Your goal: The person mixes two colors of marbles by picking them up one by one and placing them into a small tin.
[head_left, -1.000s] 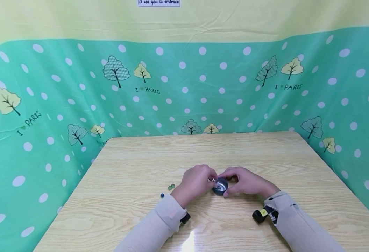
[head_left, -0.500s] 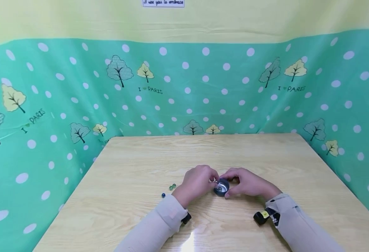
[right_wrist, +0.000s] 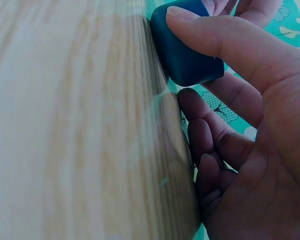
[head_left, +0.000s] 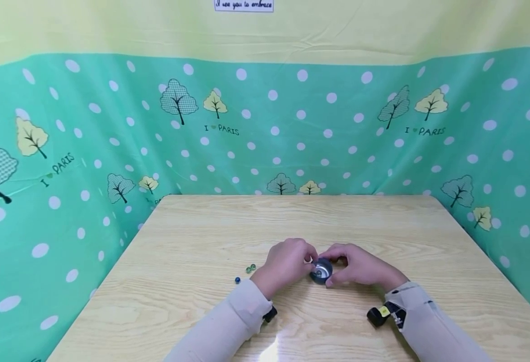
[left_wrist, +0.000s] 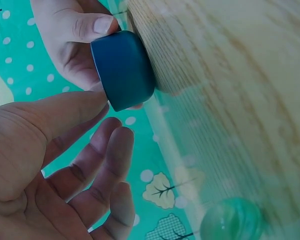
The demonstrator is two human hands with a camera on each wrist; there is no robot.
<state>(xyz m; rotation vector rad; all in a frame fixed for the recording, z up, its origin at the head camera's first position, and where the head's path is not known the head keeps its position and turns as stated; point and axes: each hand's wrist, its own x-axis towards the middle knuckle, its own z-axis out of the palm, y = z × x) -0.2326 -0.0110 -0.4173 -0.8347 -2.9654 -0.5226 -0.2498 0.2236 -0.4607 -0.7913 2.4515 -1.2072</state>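
Observation:
A small cup [head_left: 322, 277], dark blue outside and shiny silver inside, stands on the table. My right hand [head_left: 366, 266] grips its side, thumb in front and fingers behind; in the right wrist view the thumb [right_wrist: 210, 32] presses on the cup wall. From the left, my left hand [head_left: 287, 264] reaches to the cup's mouth with thumb and forefinger together. The left wrist view shows the left thumb [left_wrist: 72, 112] at the rim, the other fingers loosely bent. Whatever lies between the left fingertips is hidden. Something small and round shows inside the cup, too small to identify.
Left of the left hand lie two green marbles [head_left: 250, 268] side by side and a dark blue marble [head_left: 237, 280]. The wooden table [head_left: 228, 221] has a green dotted cloth [head_left: 265, 125] hanging behind and at both sides. Black wrist cameras sit under both sleeves.
The whole scene shifts slightly right in the head view. Both hands keep their places at the cup, and the marbles stay where they lie on the table.

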